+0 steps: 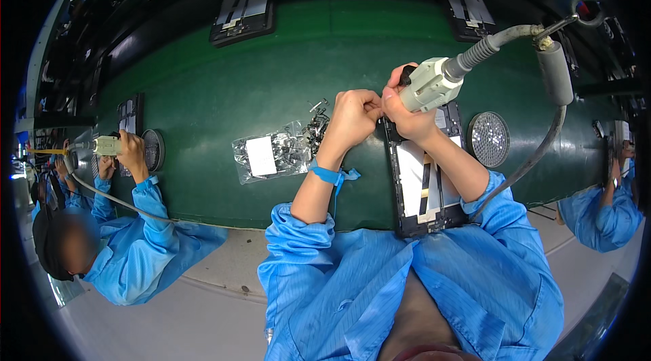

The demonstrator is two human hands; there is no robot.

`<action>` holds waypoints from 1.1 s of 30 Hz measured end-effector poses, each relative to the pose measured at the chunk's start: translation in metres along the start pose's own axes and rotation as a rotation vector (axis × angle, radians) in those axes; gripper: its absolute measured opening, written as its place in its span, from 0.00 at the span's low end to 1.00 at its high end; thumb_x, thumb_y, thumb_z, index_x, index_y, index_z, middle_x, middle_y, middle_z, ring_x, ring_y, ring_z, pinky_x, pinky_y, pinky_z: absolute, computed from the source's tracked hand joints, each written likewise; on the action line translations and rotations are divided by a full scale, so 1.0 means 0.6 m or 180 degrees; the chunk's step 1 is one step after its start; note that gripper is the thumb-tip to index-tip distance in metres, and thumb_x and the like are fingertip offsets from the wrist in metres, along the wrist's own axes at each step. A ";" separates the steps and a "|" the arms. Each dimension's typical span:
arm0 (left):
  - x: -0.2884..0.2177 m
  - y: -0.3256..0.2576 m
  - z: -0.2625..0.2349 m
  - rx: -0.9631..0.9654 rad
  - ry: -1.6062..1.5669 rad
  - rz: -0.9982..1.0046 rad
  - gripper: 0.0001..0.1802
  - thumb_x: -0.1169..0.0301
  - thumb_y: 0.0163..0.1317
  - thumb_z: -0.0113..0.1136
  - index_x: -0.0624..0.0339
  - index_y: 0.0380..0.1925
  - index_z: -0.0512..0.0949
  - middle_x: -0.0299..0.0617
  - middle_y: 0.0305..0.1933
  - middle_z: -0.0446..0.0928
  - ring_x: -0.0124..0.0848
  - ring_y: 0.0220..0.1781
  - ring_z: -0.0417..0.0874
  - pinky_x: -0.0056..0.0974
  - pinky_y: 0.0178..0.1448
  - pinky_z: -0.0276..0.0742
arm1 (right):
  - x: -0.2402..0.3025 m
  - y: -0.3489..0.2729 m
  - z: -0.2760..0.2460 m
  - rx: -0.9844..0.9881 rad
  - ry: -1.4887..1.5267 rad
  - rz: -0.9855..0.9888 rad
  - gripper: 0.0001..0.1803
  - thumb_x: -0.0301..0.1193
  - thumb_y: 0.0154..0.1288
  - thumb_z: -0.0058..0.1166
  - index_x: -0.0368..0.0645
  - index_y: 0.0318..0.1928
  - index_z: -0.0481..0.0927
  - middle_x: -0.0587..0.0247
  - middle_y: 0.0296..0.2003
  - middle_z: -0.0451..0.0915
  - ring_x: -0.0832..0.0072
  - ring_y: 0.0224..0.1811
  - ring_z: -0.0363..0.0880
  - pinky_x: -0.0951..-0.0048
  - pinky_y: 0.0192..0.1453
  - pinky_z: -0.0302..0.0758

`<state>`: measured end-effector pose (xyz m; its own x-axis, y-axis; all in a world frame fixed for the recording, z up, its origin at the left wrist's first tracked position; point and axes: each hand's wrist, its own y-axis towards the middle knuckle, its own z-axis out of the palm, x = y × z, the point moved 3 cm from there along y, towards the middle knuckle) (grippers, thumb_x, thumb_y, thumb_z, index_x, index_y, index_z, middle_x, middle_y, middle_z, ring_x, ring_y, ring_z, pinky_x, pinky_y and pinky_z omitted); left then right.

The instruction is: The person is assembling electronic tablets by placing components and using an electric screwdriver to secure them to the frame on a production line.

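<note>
My right hand (411, 119) is wrapped round a pale electric screwdriver (431, 84), whose grey cable runs up to the right. Close beside it, my left hand (355, 115) has its fingertips pinched together at the upper left edge of an opened tablet-like device (412, 181). Whatever those fingertips hold is too small or hidden to make out. The device lies lengthwise under my right forearm, showing silver panels and a dark frame. The screwdriver's tip is hidden behind my hands. A blue wrist strap (327, 174) circles my left wrist.
Loose small dark parts (317, 132) lie left of my left forearm, by a clear bag (288, 147) of similar parts. A round dish (489, 139) of small shiny pieces sits right. Two more devices (245, 5) (464, 3) lie at the back. Co-workers sit either side; one holds a screwdriver (106, 146).
</note>
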<state>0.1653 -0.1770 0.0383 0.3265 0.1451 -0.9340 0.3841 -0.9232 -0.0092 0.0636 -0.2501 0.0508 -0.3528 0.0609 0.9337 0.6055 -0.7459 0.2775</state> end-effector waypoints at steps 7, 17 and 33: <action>0.005 0.000 -0.001 -0.0046 -0.0012 0.0045 0.03 0.83 0.44 0.59 0.70 0.22 0.78 0.54 0.22 0.78 0.43 0.25 0.82 0.39 0.31 0.75 | -0.001 -0.003 0.004 0.0108 -0.0260 -0.0106 0.09 0.18 0.57 0.50 0.39 0.38 0.67 0.68 0.25 0.71 0.84 0.23 0.68 0.81 0.25 0.67; -0.011 -0.012 -0.009 -0.0108 0.0459 0.0356 0.04 0.81 0.48 0.59 0.68 0.26 0.80 0.51 0.26 0.79 0.45 0.28 0.81 0.40 0.34 0.76 | 0.003 -0.005 0.003 0.0035 0.0098 -0.0095 0.12 0.19 0.55 0.55 0.38 0.40 0.70 0.70 0.24 0.71 0.87 0.24 0.69 0.82 0.27 0.67; -0.032 -0.345 0.136 -0.0039 -0.1389 -0.2047 0.27 0.62 0.60 0.62 0.66 0.54 0.65 0.41 0.18 0.76 0.27 0.21 0.77 0.32 0.23 0.68 | 0.079 0.046 -0.054 -0.0179 0.1031 -0.0661 0.14 0.20 0.57 0.52 0.33 0.44 0.66 0.71 0.17 0.66 0.84 0.13 0.63 0.80 0.18 0.63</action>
<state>0.0093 -0.0178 0.0292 -0.3325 0.4954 -0.8025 0.3931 -0.7007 -0.5955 0.0408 -0.2894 0.0955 -0.6762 0.0087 0.7366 0.4606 -0.7754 0.4319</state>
